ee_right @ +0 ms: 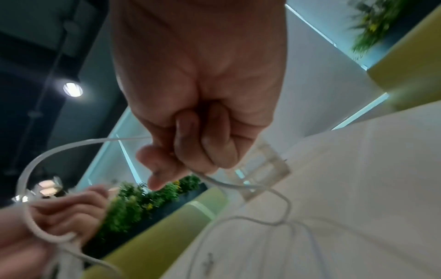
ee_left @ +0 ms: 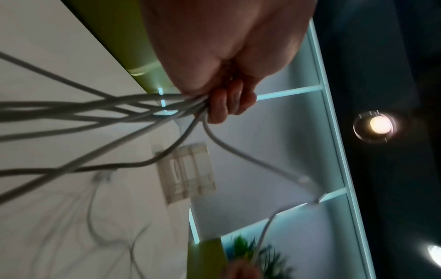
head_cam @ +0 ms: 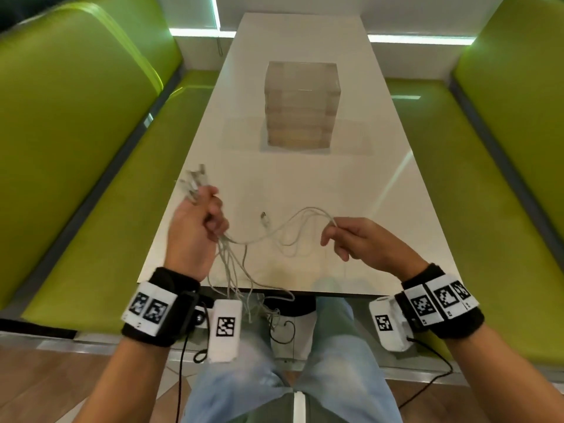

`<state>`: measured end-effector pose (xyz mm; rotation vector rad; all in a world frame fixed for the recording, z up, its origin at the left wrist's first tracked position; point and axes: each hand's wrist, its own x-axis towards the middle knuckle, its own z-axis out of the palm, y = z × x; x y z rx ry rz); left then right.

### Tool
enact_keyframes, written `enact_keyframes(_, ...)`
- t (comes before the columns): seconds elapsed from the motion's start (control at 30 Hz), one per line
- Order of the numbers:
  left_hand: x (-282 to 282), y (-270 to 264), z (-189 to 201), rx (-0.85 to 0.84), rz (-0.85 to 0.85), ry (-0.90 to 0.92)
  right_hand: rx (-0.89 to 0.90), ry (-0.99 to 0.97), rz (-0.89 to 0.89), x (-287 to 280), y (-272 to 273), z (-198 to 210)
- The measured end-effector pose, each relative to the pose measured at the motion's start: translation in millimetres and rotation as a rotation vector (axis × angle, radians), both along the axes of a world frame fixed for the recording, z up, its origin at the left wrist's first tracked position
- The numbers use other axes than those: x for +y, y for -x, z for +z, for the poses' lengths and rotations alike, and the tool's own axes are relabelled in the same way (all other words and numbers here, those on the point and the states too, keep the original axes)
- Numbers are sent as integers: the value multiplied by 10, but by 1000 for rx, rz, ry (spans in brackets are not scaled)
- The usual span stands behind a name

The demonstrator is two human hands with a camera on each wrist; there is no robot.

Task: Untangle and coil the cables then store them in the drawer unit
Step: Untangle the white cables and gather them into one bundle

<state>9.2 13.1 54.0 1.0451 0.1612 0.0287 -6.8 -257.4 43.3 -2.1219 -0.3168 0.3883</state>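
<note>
The white cables (head_cam: 238, 254) hang in a tangled bunch from the left hand (head_cam: 195, 230), whose fingers (ee_left: 224, 105) are curled tight round them above the near left edge of the white worktop (head_cam: 305, 184); plug ends stick up past the fist, and loose lengths trail down over the worktop's near edge. 1 strand loops across to the right hand (head_cam: 363, 242), which pinches it between thumb and curled fingers (ee_right: 188, 143). A free plug (head_cam: 265, 217) lies on the worktop between the hands. The clear drawer unit (head_cam: 300, 105) stands farther back, well apart, mid-worktop. Green benches (head_cam: 91, 184) flank both sides.
</note>
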Motion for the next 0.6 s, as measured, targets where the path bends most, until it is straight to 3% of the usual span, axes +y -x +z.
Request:
enact_keyframes(0.13,-436,178,-40,20,-274,-343,39,-147,-12,358,14,241)
enact_keyframes(0.2,-532,239,-41,-3,-391,-320,49,-100,-79,481,-24,286)
enact_keyframes(0.27,-539,254,-54,-7,-428,-179,57,0,-136,559,-55,313)
enact_keyframes(0.33,-515,246,-73,-40,-423,-148,61,66,-135,604,-65,324)
enact_keyframes(0.4,-516,271,-72,-94,-381,-234,74,62,-58,651,-25,332)
enact_keyframes(0.6,-453,196,-59,24,-50,-149,98,146,233,621,77,232)
